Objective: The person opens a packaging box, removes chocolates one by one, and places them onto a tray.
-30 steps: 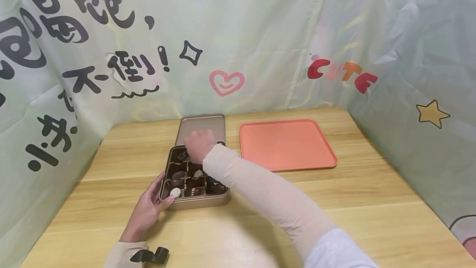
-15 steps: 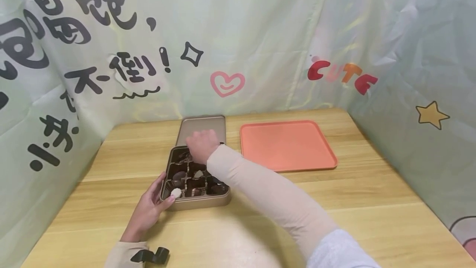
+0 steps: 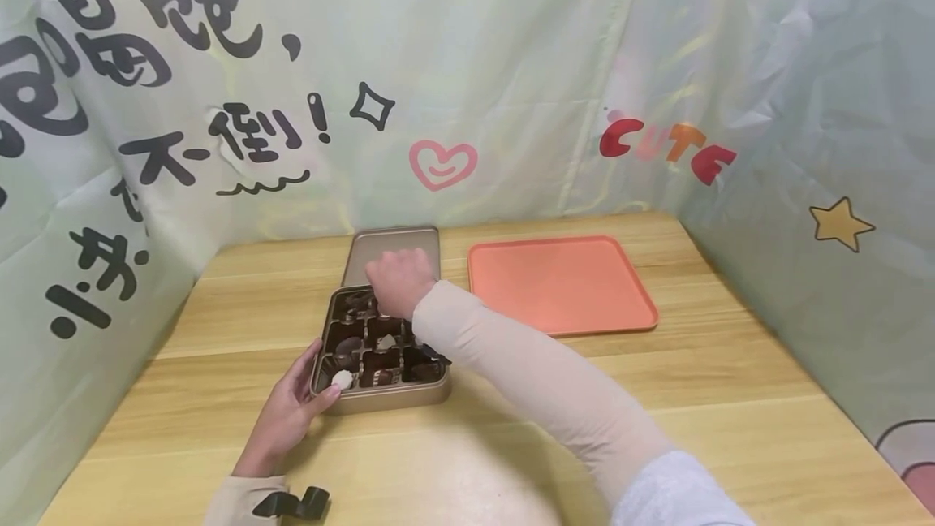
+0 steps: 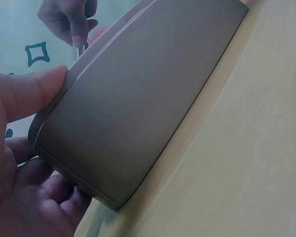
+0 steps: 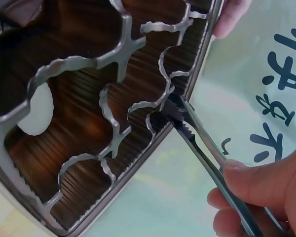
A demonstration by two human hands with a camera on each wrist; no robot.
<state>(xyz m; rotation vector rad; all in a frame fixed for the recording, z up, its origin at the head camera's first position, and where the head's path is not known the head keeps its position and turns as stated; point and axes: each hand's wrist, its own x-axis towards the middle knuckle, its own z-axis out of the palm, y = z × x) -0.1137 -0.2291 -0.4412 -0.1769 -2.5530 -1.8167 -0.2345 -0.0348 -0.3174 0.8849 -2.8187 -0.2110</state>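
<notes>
Head view, left to right: the left hand (image 3: 288, 412) grips the near left corner of a tin (image 3: 394, 401) of chocolates (image 3: 349, 345) on the table (image 3: 730, 396); behind it lies a lid (image 3: 390, 239); the right hand (image 3: 400, 282) pinches metal tongs (image 5: 212, 170), tips at the tin's far left compartment; beyond, an orange tray (image 3: 562, 282).

Pale green sheets (image 3: 504, 63) are enclosing a wooden table (image 3: 730, 412) on three sides, forming a curtained booth; black Chinese lettering (image 3: 252, 132), a pink heart (image 3: 443, 167) and a yellow star (image 3: 842, 224) are decorating them.
</notes>
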